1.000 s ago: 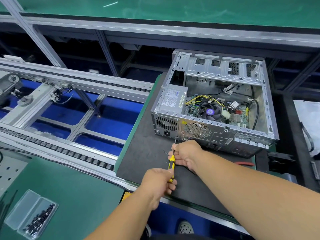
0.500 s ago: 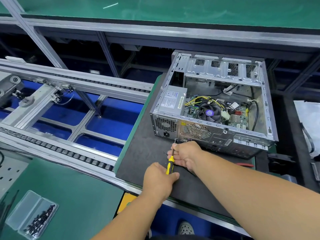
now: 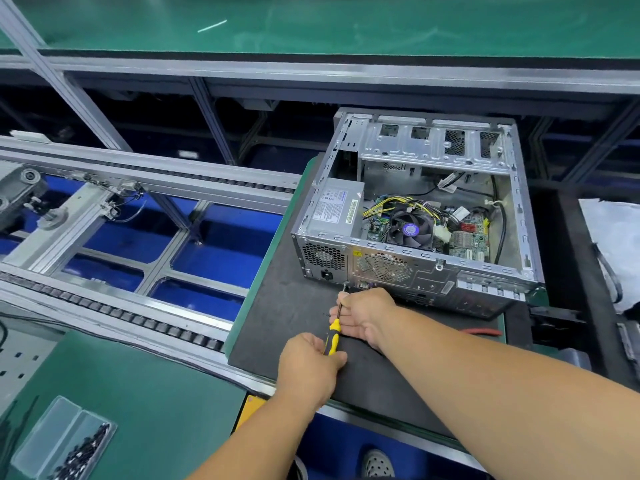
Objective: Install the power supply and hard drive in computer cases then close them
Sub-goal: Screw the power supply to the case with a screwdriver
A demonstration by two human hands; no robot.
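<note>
Left hand [image 3: 310,365] gripping screwdriver [image 3: 333,336] handle, right hand [image 3: 363,315] fingers pinching its shaft, tip at computer case [image 3: 408,271] rear.

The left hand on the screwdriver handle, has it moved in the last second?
Barely: left hand keeps its grip on the screwdriver, same place below the case.

Worker's left hand [image 3: 308,362] grips yellow-black screwdriver [image 3: 333,337] by its handle; right hand [image 3: 363,315] pinches the shaft, tip set against rear panel of open computer case [image 3: 408,271]. Case lies on black mat [image 3: 277,317], power supply [image 3: 336,209] seated in rear-left corner beside CPU fan [image 3: 412,230]. Clear screw box [image 3: 65,441] sits on green bench, lower left.
</note>
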